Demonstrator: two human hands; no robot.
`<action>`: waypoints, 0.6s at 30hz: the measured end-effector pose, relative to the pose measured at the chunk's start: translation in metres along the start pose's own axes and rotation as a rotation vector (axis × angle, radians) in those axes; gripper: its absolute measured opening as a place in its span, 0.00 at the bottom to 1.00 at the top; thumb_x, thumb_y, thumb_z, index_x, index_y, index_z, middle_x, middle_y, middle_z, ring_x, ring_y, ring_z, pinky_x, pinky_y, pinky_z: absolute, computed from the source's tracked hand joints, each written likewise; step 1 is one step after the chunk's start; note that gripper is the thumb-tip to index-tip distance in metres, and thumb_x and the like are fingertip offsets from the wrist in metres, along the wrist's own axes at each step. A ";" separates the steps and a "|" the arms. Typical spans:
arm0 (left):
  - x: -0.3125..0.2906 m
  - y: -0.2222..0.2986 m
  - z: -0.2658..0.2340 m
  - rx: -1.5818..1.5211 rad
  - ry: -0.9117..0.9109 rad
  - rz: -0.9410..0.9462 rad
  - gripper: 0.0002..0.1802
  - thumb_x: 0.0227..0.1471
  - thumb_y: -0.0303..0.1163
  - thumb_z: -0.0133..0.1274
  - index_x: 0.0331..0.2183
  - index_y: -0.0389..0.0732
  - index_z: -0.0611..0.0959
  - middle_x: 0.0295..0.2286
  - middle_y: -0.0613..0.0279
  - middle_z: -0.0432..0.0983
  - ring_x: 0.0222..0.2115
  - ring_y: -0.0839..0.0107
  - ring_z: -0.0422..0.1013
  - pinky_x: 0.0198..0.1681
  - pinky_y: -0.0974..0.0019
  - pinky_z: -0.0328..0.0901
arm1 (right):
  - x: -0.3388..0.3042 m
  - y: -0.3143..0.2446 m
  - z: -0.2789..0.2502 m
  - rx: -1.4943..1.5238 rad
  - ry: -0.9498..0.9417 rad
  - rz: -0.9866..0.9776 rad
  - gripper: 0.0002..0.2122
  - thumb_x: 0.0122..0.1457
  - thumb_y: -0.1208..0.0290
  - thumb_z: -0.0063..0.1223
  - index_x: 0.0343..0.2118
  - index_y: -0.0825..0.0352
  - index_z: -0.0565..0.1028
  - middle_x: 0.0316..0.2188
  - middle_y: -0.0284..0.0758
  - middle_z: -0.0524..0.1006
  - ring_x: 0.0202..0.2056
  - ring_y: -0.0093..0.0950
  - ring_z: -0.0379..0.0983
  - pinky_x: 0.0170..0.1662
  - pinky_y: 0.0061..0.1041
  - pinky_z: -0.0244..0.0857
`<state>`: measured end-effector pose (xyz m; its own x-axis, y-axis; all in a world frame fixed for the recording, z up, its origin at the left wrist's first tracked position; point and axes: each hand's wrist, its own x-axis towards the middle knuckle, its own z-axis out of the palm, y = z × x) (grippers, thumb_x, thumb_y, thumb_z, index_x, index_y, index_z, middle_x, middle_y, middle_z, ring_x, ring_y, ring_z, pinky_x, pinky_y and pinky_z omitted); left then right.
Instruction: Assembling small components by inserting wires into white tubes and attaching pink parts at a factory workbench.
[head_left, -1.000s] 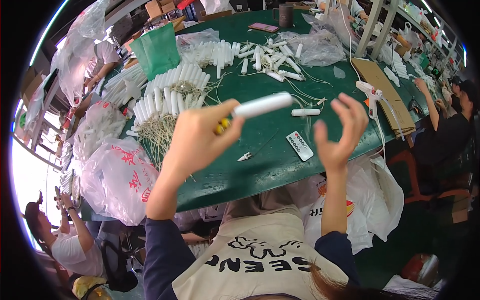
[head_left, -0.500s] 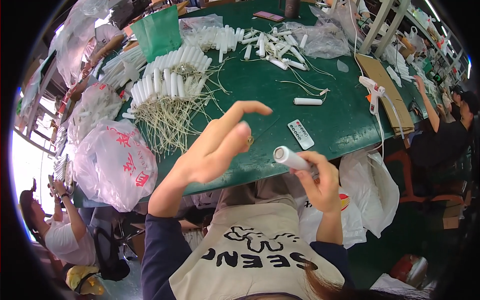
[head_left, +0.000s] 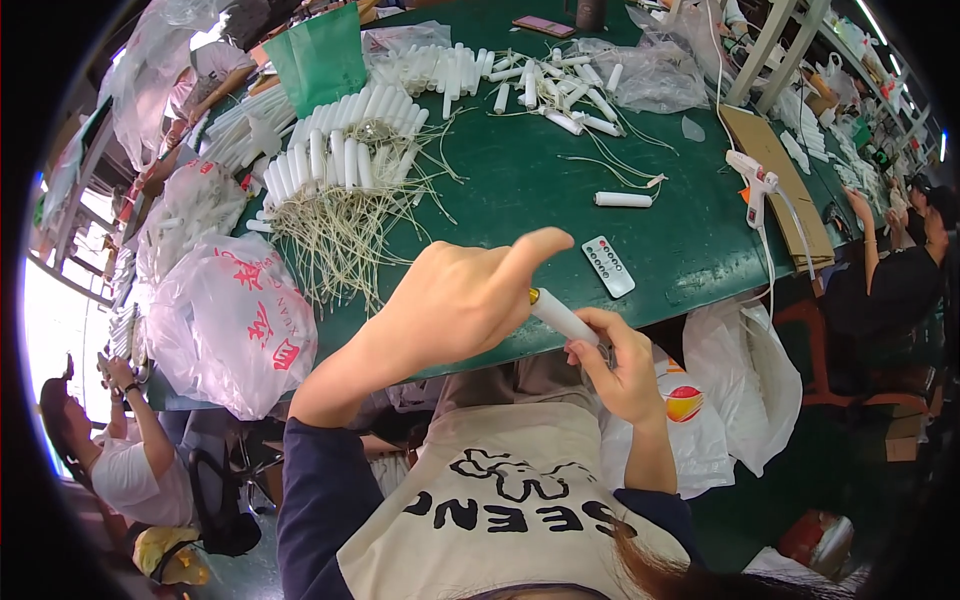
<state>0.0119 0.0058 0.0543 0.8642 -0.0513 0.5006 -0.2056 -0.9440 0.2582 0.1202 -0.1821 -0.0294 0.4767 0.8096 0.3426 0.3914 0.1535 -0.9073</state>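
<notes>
Over the table's near edge, my right hand point(head_left: 628, 368) grips a short white tube point(head_left: 566, 318), which slants up to the left. My left hand point(head_left: 445, 300) meets the tube's far end, its index finger stretched out to the right. A small brass-coloured round piece point(head_left: 535, 295) shows between the left hand's pinched fingers and the tube end; its exact shape is hidden. Just beyond the hands lie a white remote control point(head_left: 608, 267) with dark buttons and a single white tube point(head_left: 623, 200) with thin wires.
Rows of white tubes point(head_left: 345, 160) with tangled pale wires fill the table's left side. More loose tubes point(head_left: 570, 90) lie farther back. A white glue gun point(head_left: 755, 185) rests by a cardboard strip point(head_left: 775, 190) on the right. A full plastic bag point(head_left: 235, 330) stands at left.
My left hand has moved right and down, bringing the brass-coloured piece to the tube's end. The tube, in my right hand, has shifted slightly left and down.
</notes>
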 end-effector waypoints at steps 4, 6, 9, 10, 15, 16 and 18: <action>0.000 0.002 0.002 0.311 -0.062 0.091 0.26 0.42 0.30 0.53 0.47 0.39 0.70 0.16 0.62 0.64 0.13 0.67 0.67 0.14 0.67 0.59 | -0.001 0.005 0.002 -0.115 0.026 -0.036 0.09 0.56 0.80 0.49 0.40 0.74 0.70 0.25 0.36 0.76 0.24 0.21 0.73 0.30 0.19 0.67; 0.000 0.002 0.002 0.307 -0.069 0.099 0.26 0.43 0.30 0.52 0.47 0.39 0.69 0.17 0.62 0.64 0.13 0.67 0.67 0.14 0.67 0.59 | -0.001 0.007 0.004 -0.123 0.029 -0.042 0.09 0.56 0.80 0.49 0.40 0.74 0.71 0.25 0.36 0.75 0.24 0.21 0.73 0.30 0.19 0.66; 0.000 0.003 0.002 0.216 -0.092 0.064 0.26 0.43 0.26 0.52 0.47 0.40 0.70 0.23 0.60 0.70 0.14 0.66 0.68 0.15 0.66 0.60 | -0.001 0.010 0.006 -0.091 0.042 -0.030 0.09 0.56 0.80 0.49 0.40 0.74 0.71 0.25 0.36 0.76 0.24 0.21 0.73 0.30 0.19 0.66; -0.001 0.004 0.002 0.129 -0.107 0.020 0.27 0.41 0.20 0.52 0.47 0.39 0.71 0.27 0.58 0.75 0.15 0.65 0.69 0.16 0.64 0.61 | -0.002 0.013 0.005 -0.079 0.044 -0.034 0.09 0.56 0.80 0.49 0.40 0.74 0.70 0.25 0.36 0.75 0.24 0.21 0.72 0.30 0.19 0.66; 0.006 -0.007 0.004 -0.167 0.022 -0.018 0.26 0.46 0.16 0.46 0.50 0.40 0.66 0.33 0.53 0.76 0.19 0.57 0.71 0.20 0.62 0.64 | -0.008 0.023 0.008 0.112 0.064 0.055 0.09 0.57 0.80 0.47 0.41 0.75 0.70 0.26 0.34 0.74 0.24 0.19 0.71 0.30 0.17 0.66; 0.007 -0.008 0.004 -0.265 0.054 -0.084 0.28 0.46 0.16 0.47 0.51 0.42 0.65 0.33 0.51 0.76 0.23 0.52 0.73 0.23 0.61 0.67 | -0.009 0.026 0.008 0.149 0.077 0.070 0.09 0.58 0.79 0.46 0.42 0.74 0.69 0.26 0.34 0.74 0.25 0.19 0.70 0.30 0.17 0.66; 0.009 -0.007 0.003 -0.377 0.023 -0.158 0.27 0.48 0.15 0.45 0.51 0.42 0.64 0.35 0.48 0.76 0.24 0.51 0.73 0.24 0.62 0.67 | -0.009 0.027 0.008 0.190 0.081 0.085 0.09 0.58 0.79 0.46 0.42 0.74 0.69 0.26 0.33 0.73 0.25 0.19 0.70 0.30 0.17 0.66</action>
<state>0.0226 0.0113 0.0540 0.8890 0.0956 0.4478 -0.2292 -0.7537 0.6160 0.1200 -0.1807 -0.0585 0.5666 0.7770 0.2744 0.1950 0.1971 -0.9608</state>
